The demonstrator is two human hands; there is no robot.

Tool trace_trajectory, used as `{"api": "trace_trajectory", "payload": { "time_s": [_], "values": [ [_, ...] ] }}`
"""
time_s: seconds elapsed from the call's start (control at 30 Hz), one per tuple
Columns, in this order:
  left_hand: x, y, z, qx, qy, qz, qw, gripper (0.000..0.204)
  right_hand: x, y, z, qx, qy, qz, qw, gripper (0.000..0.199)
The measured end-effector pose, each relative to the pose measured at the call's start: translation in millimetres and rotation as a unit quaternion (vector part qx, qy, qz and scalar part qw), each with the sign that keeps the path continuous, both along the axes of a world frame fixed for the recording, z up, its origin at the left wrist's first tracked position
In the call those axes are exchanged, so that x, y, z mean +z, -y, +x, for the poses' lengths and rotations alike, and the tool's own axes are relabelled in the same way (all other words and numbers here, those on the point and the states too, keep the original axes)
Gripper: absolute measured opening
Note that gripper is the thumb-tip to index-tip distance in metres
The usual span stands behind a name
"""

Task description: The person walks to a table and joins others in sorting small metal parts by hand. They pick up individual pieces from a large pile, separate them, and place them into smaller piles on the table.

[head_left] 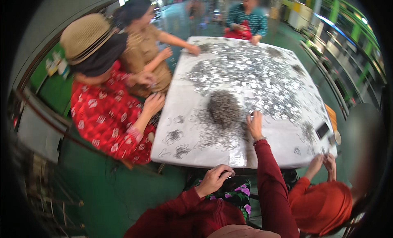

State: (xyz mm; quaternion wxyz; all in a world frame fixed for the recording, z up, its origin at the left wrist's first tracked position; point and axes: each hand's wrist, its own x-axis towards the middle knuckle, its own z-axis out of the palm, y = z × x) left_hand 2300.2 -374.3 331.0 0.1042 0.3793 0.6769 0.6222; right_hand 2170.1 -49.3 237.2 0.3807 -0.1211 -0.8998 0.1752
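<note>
Pretty bright overhead daylight, lots of glare off the white table (282,150) and shiny metal bits (249,80). Heavy fisheye bending, black corners, edges smeared, far background soft and blurry.

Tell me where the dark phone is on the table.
In the head view, the dark phone lies near the white table's right edge, right of the person's right hand, above a co-worker's hands.

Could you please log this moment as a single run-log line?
right hand: reaching into metal pieces beside dark pile | left hand: pinching small metal pieces at table edge
</note>
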Motion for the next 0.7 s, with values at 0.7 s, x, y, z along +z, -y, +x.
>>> {"api": "trace_trajectory", "payload": {
  "time_s": [0.7],
  "values": [
    [1.9, -9.9, 9.4, -0.052, -0.046, -0.010, 0.998, 0.011, 61.9, 26.0, 42.7, 0.183, 0.101, -0.564, 0.799, 0.064]
  ]
}}
